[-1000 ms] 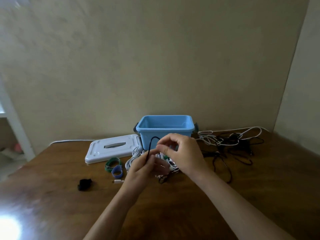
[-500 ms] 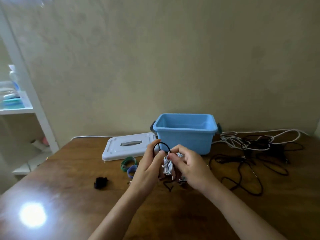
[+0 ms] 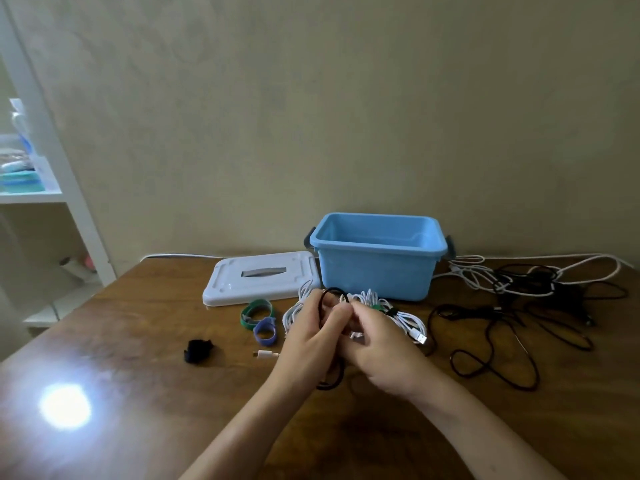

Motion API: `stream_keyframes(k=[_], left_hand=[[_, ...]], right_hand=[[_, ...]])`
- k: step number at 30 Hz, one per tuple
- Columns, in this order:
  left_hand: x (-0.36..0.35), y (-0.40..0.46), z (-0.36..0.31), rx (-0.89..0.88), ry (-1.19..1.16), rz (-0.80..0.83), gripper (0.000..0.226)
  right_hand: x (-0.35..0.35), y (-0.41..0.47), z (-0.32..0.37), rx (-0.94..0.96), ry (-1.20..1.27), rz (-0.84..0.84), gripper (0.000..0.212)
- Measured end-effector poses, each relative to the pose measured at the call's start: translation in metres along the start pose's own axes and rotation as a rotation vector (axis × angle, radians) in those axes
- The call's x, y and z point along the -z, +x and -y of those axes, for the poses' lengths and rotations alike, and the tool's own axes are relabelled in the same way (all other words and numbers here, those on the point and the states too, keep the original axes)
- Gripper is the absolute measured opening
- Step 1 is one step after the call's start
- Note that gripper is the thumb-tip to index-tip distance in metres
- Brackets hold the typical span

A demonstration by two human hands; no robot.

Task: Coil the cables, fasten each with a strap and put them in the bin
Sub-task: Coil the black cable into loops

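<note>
- Black cable [image 3: 328,293]: looped over my left hand [image 3: 304,337], fingers curled round it; lower loop hangs under my wrists.
- Right hand [image 3: 384,348]: fingers curled, pinching the same cable beside the left fingertips.
- White cables [image 3: 403,315]: coiled on the table [image 3: 138,341], just behind my hands.
- Bin [image 3: 375,268]: open, behind them.
- Writing: none legible.

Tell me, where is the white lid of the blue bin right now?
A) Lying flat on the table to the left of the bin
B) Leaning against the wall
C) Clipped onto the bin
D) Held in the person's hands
A: the white lid lies flat on the table just left of the open blue bin, while both hands are busy with a cable.
</note>
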State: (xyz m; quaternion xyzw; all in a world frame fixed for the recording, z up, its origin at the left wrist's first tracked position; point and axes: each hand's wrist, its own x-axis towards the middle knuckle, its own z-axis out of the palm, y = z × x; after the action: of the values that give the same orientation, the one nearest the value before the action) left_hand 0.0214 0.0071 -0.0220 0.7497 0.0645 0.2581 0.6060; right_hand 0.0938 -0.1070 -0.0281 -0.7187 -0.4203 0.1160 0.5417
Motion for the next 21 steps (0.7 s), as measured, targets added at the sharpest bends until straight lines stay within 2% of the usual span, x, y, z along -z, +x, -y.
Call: stream_keyframes(k=[5, 10, 14, 18, 21], left_hand=[[0.007, 0.0, -0.005, -0.058, -0.031, 0.01, 0.011], [0.014, 0.001, -0.006, -0.019, -0.102, 0.083, 0.019], [0.014, 0.002, -0.002, -0.072, -0.054, 0.07, 0.013], [0.018, 0.004, -0.006, -0.021, -0.162, -0.013, 0.027], [0.026, 0.008, -0.007, 0.022, -0.29, -0.062, 0.037]], right_hand=[[0.003, -0.001, 0.001, -0.084, 0.052, 0.002, 0.018], [0.007, -0.008, 0.008, -0.033, -0.193, 0.005, 0.026], [0.005, -0.009, 0.011, -0.004, -0.27, -0.019, 0.031], [0.012, -0.006, 0.005, -0.122, -0.125, 0.053, 0.019], [0.022, -0.007, 0.006, -0.136, 0.044, 0.117, 0.009]])
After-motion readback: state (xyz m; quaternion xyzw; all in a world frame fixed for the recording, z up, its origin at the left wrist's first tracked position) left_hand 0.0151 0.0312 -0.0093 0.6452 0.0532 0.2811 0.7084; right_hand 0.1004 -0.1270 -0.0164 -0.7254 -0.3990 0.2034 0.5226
